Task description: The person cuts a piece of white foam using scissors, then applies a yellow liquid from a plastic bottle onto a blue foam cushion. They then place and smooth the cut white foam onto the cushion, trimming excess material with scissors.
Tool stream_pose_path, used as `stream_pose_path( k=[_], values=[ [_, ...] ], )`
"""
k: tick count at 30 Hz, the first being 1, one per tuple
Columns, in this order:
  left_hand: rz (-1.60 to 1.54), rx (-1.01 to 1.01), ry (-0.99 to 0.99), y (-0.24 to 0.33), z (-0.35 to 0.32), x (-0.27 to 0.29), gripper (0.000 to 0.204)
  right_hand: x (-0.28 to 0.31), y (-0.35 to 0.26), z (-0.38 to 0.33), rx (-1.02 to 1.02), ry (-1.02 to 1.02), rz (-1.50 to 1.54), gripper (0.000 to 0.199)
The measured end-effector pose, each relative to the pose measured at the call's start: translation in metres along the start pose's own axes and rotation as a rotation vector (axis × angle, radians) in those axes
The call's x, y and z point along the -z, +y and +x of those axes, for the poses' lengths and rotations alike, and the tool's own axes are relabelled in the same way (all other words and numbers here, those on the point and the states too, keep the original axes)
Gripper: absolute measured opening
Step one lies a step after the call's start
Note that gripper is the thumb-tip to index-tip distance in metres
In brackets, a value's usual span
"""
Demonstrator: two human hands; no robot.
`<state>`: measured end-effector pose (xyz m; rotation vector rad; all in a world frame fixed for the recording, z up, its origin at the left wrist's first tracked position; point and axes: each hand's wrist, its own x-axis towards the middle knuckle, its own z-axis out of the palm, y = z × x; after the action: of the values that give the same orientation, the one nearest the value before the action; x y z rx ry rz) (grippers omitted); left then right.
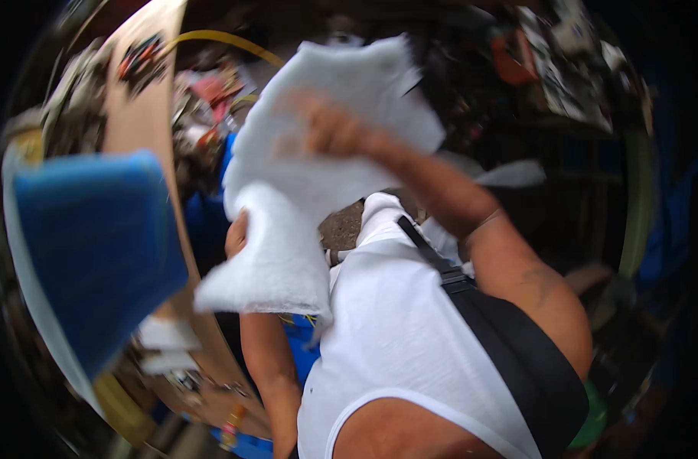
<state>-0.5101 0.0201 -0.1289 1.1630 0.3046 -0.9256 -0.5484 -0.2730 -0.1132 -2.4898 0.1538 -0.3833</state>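
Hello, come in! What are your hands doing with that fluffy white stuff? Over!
Both hands gripping the white padding sheet: right hand high, left hand low. Blue pad lies left. Nothing blocking.

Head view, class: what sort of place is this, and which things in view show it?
Probably a cluttered workshop. A long wooden workbench carries scattered small tools, a blue foam pad stands beside it, and both hands, left and right, grip thick white fibre padding.

You stand in a cluttered workshop: a wooden workbench [138, 115] strewn with small tools and parts runs down the left of the frame, and a yellow hose [226, 38] curls at upper left.
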Motion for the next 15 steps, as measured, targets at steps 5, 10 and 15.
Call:
stream_pose_path(
  k=[5, 10, 15],
  values=[
    [-0.282, 0.467, -0.561, -0.013, 0.075, -0.001, 0.062, -0.02, -0.064, -0.142, -0.188, -0.242, 0.63, 0.107],
    [0.149, 0.008, -0.215, -0.07, 0.134, 0.01, 0.043, -0.011, -0.073, -0.166, -0.431, -0.12, 0.514, 0.104],
    [0.062, 0.031, -0.303, -0.07, 0.097, -0.024, 0.039, -0.048, -0.056, -0.155, -0.465, -0.063, 0.555, 0.049]
  ],
)
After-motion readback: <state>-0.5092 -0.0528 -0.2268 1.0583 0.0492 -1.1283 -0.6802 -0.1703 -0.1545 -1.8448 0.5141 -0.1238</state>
